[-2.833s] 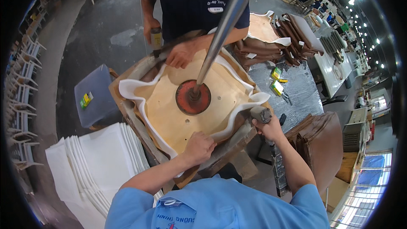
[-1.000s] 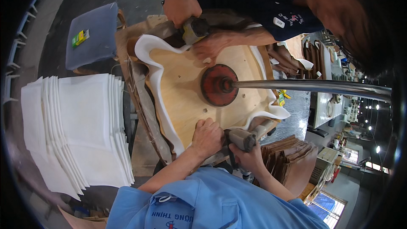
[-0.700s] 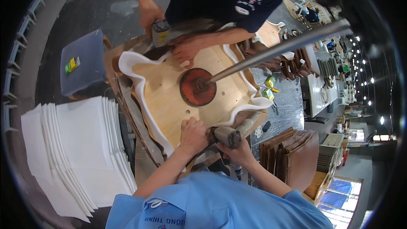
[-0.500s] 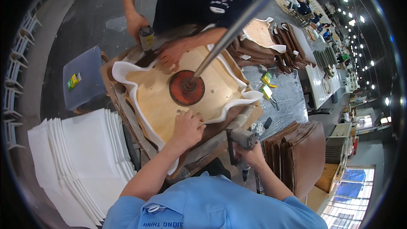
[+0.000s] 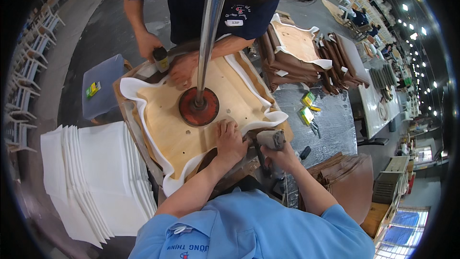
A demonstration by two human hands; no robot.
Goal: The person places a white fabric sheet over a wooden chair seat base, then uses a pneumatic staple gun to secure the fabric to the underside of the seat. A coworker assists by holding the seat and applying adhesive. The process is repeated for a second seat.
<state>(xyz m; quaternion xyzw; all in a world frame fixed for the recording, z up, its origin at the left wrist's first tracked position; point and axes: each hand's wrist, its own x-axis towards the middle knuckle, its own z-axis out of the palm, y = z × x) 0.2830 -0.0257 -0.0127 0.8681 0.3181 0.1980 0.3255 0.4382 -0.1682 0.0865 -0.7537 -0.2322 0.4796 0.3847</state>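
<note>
A plywood seat board (image 5: pixel 167 129) lies on white foam (image 5: pixel 139 136), pinned by a round red press pad (image 5: pixel 199 107) on a steel rod (image 5: pixel 207 33). My left hand (image 5: pixel 229 140) presses flat on the board's near edge, fingers spread over the folded cover. My right hand (image 5: pixel 282 156) grips a grey staple gun (image 5: pixel 268 140) right beside it, nose toward the seat's edge. Across the board a co-worker's hand (image 5: pixel 183 69) rests on the far edge, and their other hand holds a second gun (image 5: pixel 160 59).
A stack of white foam sheets (image 5: pixel 91 172) lies at my left. Finished brown seats (image 5: pixel 297 57) are piled at the back right, more brown covers (image 5: pixel 345 177) at my right. Yellow boxes (image 5: pixel 306 108) sit on the dark bench. A grey stool (image 5: pixel 103 86) stands at the far left.
My left hand has slid right along the near edge toward the corner. My right hand has brought the staple gun up beside it. The co-worker keeps working the far edge.
</note>
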